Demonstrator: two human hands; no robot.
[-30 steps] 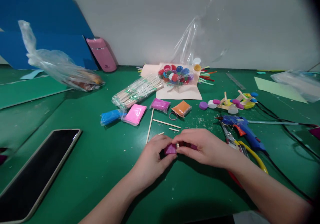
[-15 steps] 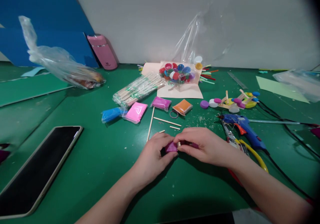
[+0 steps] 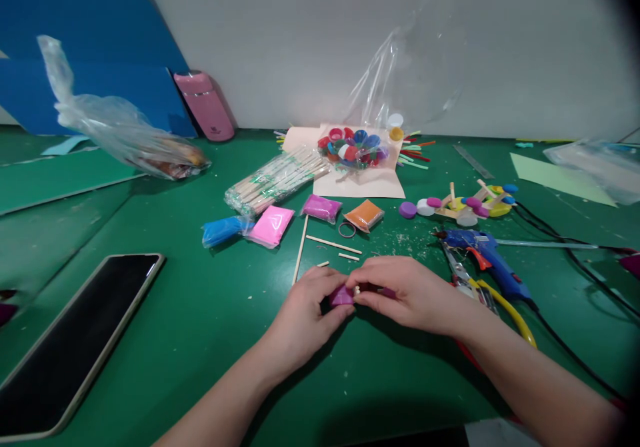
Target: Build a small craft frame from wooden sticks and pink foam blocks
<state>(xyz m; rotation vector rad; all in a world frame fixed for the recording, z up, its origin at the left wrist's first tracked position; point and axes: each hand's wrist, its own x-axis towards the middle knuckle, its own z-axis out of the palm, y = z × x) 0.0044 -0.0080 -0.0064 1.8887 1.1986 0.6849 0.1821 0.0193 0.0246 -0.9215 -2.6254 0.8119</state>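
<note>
My left hand (image 3: 313, 314) is closed around a small purple piece (image 3: 341, 295); whether it is a cap or clay, I cannot tell. Against its right side, my right hand (image 3: 400, 294) pinches short pale wooden stick pieces (image 3: 357, 290) between thumb and forefinger. A dark purple bit (image 3: 388, 292) shows under the right-hand fingers, mostly hidden. Just beyond the hands lie a long thin stick (image 3: 300, 250), another stick (image 3: 334, 244) and a short cut stick (image 3: 349, 256).
Blue (image 3: 223, 230), pink (image 3: 271, 226), purple (image 3: 321, 208) and orange packets (image 3: 365, 215) lie ahead. To the right are a blue glue gun (image 3: 487, 254), yellow-handled pliers (image 3: 510, 307) and a bottle-cap model (image 3: 465, 207). A phone (image 3: 83, 340) lies left.
Both hands hold nearly the same pose around the purple piece and the stick pieces. The view has shifted very slightly; nothing else has visibly moved.
</note>
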